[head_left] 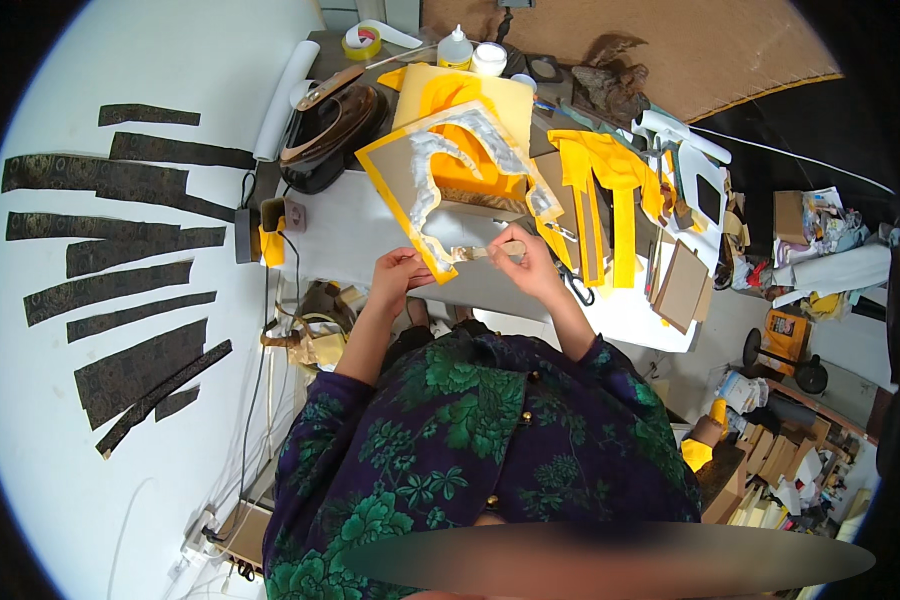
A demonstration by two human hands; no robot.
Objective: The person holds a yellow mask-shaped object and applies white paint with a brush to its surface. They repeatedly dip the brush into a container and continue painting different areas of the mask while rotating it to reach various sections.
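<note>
Hands meet at the near edge of the worktop (370,240), directly above my dark floral sleeves. My left hand (398,272) is closed, fingertips pinched on the lower corner of the yellow-bordered panel (410,170). My right hand (522,258) is also closed, pinching a narrow pale strip (478,252) that runs between the two hands along the panel's near edge. The panel lies tilted on the worktop, its grey face carrying a curled white-and-silver shape (450,150); a second yellow sheet (470,100) lies under it, further from me.

Position of surrounding items:
- Yellow fabric strips (610,190) hang just right of the panel, with brown card pieces (682,285) beside them.
- A dark iron (335,125) sits at the worktop's left end; a white roll (288,98) lies just beyond it.
- A tape roll (362,42), a clear bottle (455,50) and a white jar (488,58) stand along the far edge.
- Dark patterned strips (120,290) lie in rows on the white surface (90,450) well to my left.
- Clutter of boxes and paper fills the floor at lower right; I cannot tell the individual items.
</note>
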